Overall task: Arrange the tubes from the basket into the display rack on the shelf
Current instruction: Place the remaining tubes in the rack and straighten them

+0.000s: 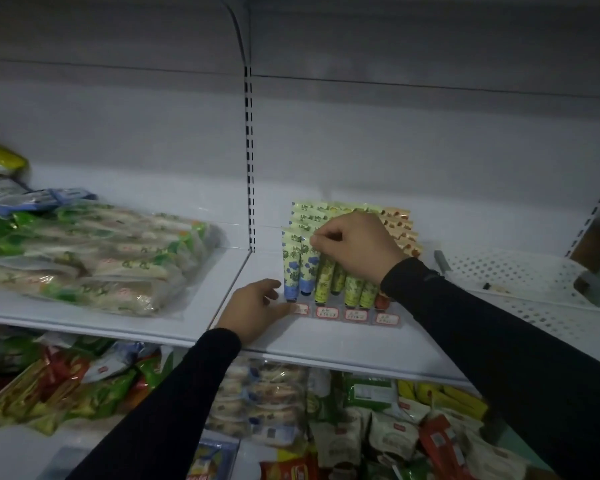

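Evidently a placing step: the right hand [355, 245] pinches a blue-flowered tube [308, 268] in the display rack [347, 311], at the left hand's [257, 311] one o'clock. That hand rests open against the rack's left end; next, probably seat the tube and release.

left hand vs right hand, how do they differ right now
The left hand lies low with loose fingers at the display rack's front left corner; the right hand is higher, pinching the top of a blue tube. The left holds nothing; the right holds that tube. Both wear dark sleeves.
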`<state>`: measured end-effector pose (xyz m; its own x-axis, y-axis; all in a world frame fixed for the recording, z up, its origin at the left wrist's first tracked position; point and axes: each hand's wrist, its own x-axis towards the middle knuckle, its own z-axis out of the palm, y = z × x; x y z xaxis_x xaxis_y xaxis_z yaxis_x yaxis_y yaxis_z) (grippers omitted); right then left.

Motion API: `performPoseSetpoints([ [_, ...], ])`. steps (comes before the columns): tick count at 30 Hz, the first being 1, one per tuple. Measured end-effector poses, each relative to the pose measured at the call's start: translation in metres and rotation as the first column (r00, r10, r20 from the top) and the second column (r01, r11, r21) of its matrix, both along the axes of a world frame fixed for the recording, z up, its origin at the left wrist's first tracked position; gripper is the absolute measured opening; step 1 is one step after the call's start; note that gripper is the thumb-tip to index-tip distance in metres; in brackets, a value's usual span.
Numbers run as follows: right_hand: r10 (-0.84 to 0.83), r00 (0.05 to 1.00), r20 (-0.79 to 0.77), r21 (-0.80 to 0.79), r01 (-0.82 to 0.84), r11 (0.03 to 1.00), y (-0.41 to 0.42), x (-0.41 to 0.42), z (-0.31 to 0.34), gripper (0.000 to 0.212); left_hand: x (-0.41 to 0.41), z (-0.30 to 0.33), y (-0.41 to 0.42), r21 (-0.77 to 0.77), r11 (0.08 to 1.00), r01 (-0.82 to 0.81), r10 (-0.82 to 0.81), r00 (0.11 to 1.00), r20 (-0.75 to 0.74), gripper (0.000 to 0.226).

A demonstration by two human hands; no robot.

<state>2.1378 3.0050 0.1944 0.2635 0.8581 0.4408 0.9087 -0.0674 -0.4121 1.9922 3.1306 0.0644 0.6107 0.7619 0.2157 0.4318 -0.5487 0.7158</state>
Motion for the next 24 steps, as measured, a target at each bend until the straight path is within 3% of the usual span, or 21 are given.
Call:
performPoseSetpoints([
  [2,-0.008,0.999,0.035,-0.004,0.008,1.000,0.003,0.000,-0.003,0.026,0.004,-0.003,0.000,0.012,1.000,0.023,-0.023,1.000,0.017,0.036],
  [11,-0.037,0.980,0.197,-0.031,0.044,0.999,0.005,0.002,-0.017,0.026,0.007,-0.012,-0.001,0.103,0.995,-0.003,-0.003,0.998,0.056,0.034],
  [15,-0.048,0.982,0.184,-0.061,0.060,0.996,0.010,0.004,-0.017,0.024,0.007,-0.014,-0.001,0.116,0.993,-0.004,-0.003,0.998,0.057,0.032],
  [24,-0.087,0.973,0.213,-0.054,0.100,0.993,0.010,0.009,-0.011,0.051,0.007,-0.012,-0.005,0.087,0.996,-0.011,0.003,0.996,0.086,0.039],
])
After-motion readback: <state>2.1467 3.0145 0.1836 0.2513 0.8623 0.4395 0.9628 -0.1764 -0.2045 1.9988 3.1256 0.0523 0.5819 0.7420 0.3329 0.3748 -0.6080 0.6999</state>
